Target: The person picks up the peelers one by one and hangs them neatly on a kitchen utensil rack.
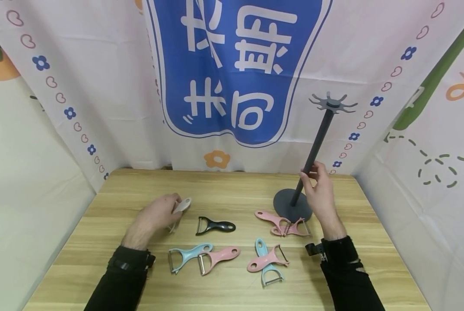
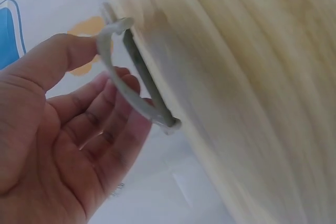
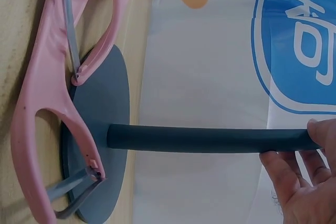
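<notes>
My left hand (image 1: 158, 214) pinches a whitish Y-shaped peeler (image 1: 183, 204) above the left part of the table. In the left wrist view the thumb and fingertips are at the frame of this peeler (image 2: 125, 92), its blade facing the wood. My right hand (image 1: 320, 194) grips the post (image 1: 315, 142) of a dark grey stand, which has a ring of hooks (image 1: 333, 103) at its top and a round base (image 1: 284, 201). Two pink peelers (image 1: 268, 216) lie overlapped at the front edge of that base. Nearest the left hand on the table is a black peeler (image 1: 219, 226).
Toward the front, a light blue peeler (image 1: 191, 255) lies against a pink peeler (image 1: 226, 254). Right of them another pink peeler (image 1: 264, 261) crosses over a light blue one (image 1: 260, 245). Printed cloth (image 1: 115, 108) hangs behind the wooden table (image 1: 138, 276) and along its sides.
</notes>
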Available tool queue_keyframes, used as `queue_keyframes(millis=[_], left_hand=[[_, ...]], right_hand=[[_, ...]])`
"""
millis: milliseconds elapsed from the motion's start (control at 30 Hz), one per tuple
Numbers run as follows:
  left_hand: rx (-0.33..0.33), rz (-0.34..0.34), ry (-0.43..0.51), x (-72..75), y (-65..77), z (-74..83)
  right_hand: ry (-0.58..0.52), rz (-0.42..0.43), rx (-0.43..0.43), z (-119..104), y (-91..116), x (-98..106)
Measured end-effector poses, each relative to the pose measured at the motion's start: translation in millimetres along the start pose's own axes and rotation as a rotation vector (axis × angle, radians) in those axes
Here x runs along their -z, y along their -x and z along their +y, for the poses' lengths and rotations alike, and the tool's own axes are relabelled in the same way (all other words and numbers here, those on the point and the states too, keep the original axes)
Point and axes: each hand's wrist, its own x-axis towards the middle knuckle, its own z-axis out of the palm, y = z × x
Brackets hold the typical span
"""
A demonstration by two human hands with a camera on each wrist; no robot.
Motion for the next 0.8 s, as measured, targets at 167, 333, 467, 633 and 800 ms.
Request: queue_keyframes(millis=[167,333,467,633,800], left_hand=[[-0.03,0.049,-0.005,-0.1,-3.3,5.0],[-0.063,0.105,-0.013,-2.4,-8.8,9.5],[-0.084,0.143,0.004,-4.7,-12.4,15.8],[-0.093,0.149,0.067,-7.6,-15.8,29.0],[-0.118,0.177,0.084,-11.4,-21.1,41.7]], right_hand=[[0.025,-0.01,-0.006,0.8,0.1,-0.4],[0.036,-0.017,-0.01,1.5,-0.2,-0.8],[0.047,-0.019,-0.008,1.9,-0.4,-1.0],[0.052,-0.023,-0.012,1.8,-0.4,0.1],[0.052,-0.03,-0.009,2.5,-0.3,0.4]])
